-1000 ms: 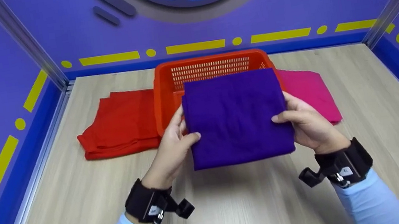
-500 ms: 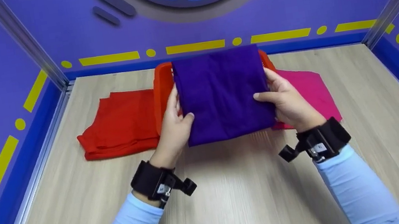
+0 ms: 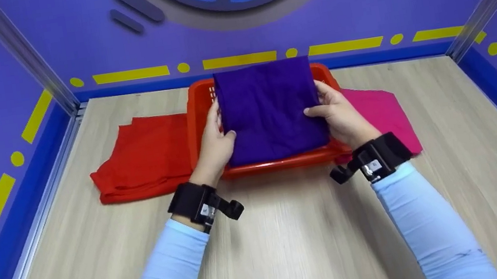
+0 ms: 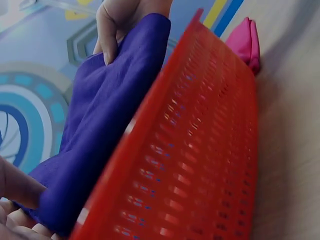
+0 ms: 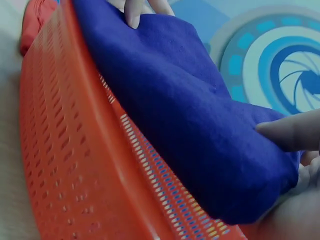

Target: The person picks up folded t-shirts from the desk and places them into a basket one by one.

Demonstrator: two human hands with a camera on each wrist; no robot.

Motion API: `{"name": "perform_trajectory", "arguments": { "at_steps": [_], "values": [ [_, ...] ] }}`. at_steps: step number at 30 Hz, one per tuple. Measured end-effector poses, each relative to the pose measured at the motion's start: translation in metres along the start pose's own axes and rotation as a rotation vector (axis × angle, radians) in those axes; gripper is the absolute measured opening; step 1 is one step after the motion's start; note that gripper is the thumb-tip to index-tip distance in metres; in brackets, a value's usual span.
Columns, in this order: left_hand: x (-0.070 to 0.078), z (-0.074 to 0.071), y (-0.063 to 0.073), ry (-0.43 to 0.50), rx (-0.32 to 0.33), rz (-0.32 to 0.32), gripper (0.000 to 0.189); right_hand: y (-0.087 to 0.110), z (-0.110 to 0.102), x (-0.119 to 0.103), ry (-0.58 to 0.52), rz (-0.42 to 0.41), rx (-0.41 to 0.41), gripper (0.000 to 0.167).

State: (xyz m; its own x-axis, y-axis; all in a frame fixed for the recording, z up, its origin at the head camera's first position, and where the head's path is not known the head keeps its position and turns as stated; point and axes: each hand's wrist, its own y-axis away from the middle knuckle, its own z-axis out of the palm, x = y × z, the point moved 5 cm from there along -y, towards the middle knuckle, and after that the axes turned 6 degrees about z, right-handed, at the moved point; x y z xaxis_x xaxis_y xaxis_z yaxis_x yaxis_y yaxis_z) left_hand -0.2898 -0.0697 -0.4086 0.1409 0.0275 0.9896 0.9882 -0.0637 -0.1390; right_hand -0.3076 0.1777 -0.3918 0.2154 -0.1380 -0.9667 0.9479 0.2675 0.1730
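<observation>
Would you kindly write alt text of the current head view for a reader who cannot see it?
A person's left hand and right hand hold a folded purple cloth over an orange-red basket. On the table, red cloth lies left of the basket and pink cloth right of it.

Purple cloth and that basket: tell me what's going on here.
A person is holding a folded purple cloth over an orange-red basket, with the left hand gripping one side edge and the right hand the other, thumbs on top. The cloth has not been let go. On the table, a folded red cloth lies to the left of the basket and a folded pink cloth to its right.
</observation>
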Motion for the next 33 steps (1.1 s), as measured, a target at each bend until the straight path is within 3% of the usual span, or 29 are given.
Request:
{"name": "perform_trajectory", "arguments": {
  "at_steps": [6,12,21,33],
  "values": [
    [-0.011,-0.001,-0.007,-0.142,-0.031,-0.034,0.082,-0.014,0.001,0.018,0.015,0.074,0.048,0.066],
    [-0.013,0.0,-0.006,-0.31,-0.093,-0.042,0.088,-0.018,0.004,0.033,-0.048,0.119,0.026,0.069],
    [-0.018,0.002,-0.005,-0.339,-0.158,-0.121,0.089,-0.019,0.004,0.039,-0.027,0.176,0.029,0.067],
    [-0.024,0.006,-0.01,-0.511,-0.23,-0.154,0.087,-0.019,0.0,0.044,0.083,0.294,0.057,0.072]
  ]
}}
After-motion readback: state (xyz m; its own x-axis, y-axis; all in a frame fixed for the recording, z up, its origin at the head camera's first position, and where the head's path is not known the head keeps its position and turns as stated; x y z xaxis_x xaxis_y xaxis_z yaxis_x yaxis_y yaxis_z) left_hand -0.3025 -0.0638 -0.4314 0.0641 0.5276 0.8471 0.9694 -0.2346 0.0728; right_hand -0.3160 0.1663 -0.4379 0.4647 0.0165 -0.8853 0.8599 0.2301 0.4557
